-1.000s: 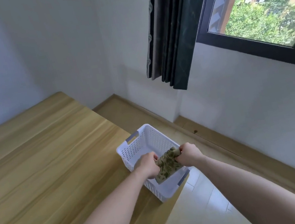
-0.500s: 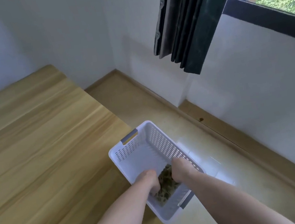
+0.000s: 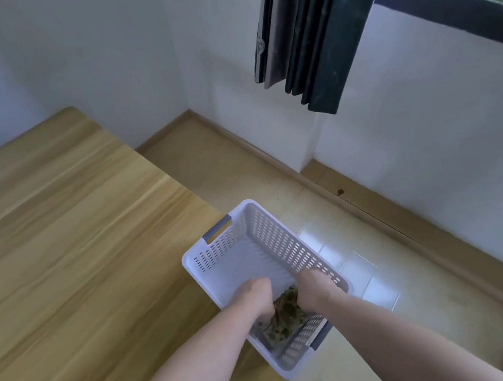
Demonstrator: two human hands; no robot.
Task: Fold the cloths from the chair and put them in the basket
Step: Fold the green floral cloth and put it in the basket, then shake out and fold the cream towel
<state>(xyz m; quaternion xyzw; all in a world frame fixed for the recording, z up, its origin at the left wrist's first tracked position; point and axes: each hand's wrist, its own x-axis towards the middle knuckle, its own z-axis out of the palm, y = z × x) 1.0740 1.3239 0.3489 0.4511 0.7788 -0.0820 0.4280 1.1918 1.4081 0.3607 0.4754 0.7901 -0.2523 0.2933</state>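
In the head view, both hands have dropped from above the rim down into the white basket, which sits at the corner of the wooden table. The left hand and right hand press the folded, green-patterned cloth against the basket floor near its close end. Fingers on both sides curl around the cloth's edges, so I judge this cloth nearly delivered, with only the release left.
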